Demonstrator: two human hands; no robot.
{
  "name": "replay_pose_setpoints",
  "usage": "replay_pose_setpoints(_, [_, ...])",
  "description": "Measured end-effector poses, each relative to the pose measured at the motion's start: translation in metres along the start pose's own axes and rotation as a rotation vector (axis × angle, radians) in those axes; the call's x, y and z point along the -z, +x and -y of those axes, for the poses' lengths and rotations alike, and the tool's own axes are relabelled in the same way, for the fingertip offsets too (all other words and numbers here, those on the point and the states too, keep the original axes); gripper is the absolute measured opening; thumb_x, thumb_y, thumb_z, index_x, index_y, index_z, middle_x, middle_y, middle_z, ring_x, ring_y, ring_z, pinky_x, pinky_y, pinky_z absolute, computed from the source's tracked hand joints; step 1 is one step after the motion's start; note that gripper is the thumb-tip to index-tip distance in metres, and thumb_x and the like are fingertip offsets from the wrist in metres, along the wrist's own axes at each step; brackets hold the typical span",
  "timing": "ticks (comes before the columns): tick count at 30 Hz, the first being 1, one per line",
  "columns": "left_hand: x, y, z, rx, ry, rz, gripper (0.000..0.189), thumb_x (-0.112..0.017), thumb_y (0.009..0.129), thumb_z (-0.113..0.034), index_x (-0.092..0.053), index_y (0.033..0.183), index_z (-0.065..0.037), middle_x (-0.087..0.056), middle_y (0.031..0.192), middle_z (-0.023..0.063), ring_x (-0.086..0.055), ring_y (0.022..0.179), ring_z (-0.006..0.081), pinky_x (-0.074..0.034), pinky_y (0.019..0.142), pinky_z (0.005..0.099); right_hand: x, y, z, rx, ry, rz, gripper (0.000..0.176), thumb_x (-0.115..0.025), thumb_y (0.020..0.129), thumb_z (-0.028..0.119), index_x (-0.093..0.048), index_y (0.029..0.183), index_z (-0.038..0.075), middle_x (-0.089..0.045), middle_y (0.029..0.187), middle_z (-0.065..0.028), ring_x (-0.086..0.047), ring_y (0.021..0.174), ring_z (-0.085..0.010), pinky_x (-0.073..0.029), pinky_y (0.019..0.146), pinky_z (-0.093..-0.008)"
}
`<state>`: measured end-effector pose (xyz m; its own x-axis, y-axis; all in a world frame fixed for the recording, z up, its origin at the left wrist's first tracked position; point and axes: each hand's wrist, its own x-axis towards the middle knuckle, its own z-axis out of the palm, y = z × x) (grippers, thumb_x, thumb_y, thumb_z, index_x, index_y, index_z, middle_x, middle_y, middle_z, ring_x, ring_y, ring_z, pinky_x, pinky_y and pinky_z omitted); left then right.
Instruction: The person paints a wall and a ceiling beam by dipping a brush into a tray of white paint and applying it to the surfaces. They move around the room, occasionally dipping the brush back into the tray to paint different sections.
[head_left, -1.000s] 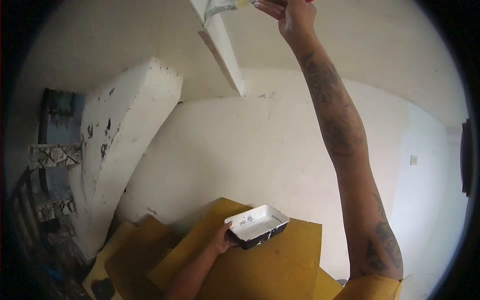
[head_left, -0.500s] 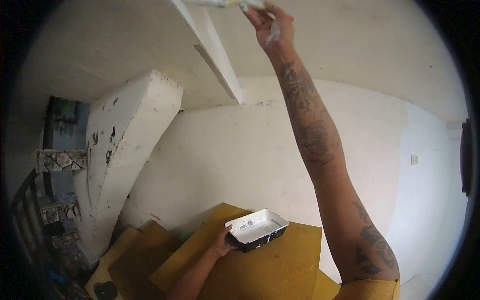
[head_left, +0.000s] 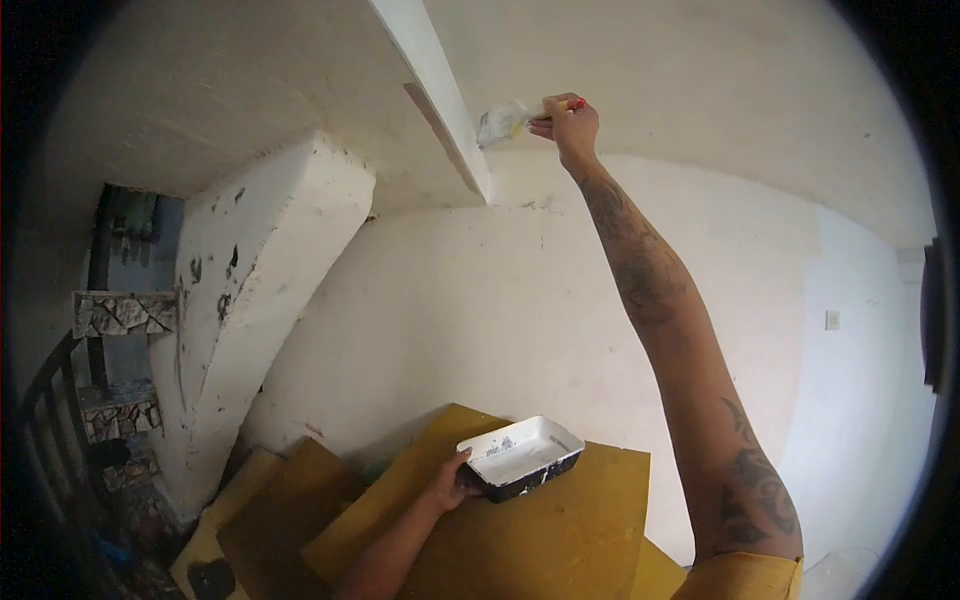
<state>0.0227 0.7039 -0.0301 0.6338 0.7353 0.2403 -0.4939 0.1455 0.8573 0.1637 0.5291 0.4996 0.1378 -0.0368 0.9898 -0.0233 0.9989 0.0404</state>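
In my raised right hand (head_left: 572,128) is a paintbrush (head_left: 503,124), its wide bristles coated in white paint. The bristles are at the face of the white ceiling beam (head_left: 440,90), near the end where it meets the wall; whether they touch cannot be made out. Low in the view, my left hand (head_left: 455,482) grips the near left side of a paint tray (head_left: 525,455). The tray is black outside, white with paint inside, and held roughly level. Paint drips mark its outer wall.
Yellow-brown boards (head_left: 560,540) lean at the wall (head_left: 450,300) below the tray. To the left, a sloping white column (head_left: 260,270) with chipped paint stands beside stone-faced steps (head_left: 125,313) and a dark railing (head_left: 55,410). A wall switch (head_left: 832,320) is at right.
My right hand has come down with the paintbrush, along the beam toward the wall. My left hand and the paint tray have hardly moved.
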Motion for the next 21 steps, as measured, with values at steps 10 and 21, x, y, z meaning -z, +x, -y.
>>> replay_pose_setpoints(10, [0.020,0.027,0.019,-0.054,-0.094,0.183,0.056,-0.053,0.081,-0.047,-0.046,0.122,-0.009,-0.053,0.116,0.0094,-0.053,0.103,0.0261,-0.046,0.081,0.0448,-0.105,-0.024,0.124,0.142,0.038,0.082,0.014,-0.053,0.077,0.003,-0.047,0.081,-0.009,-0.057,0.081,-0.0212,-0.064,0.066,-0.0329,-0.059,0.063,-0.0417])
replay_pose_setpoints(21, [-0.004,0.000,0.000,-0.039,-0.053,0.114,0.056,-0.055,0.080,-0.045,-0.047,0.122,-0.008,-0.054,0.118,0.0097,-0.052,0.108,0.0264,-0.043,0.084,0.0450,-0.149,-0.030,0.234,0.248,0.319,0.146,0.013,-0.047,0.082,0.003,-0.047,0.083,-0.010,-0.059,0.072,-0.0226,-0.064,0.056,-0.0297,-0.059,0.050,-0.0338])
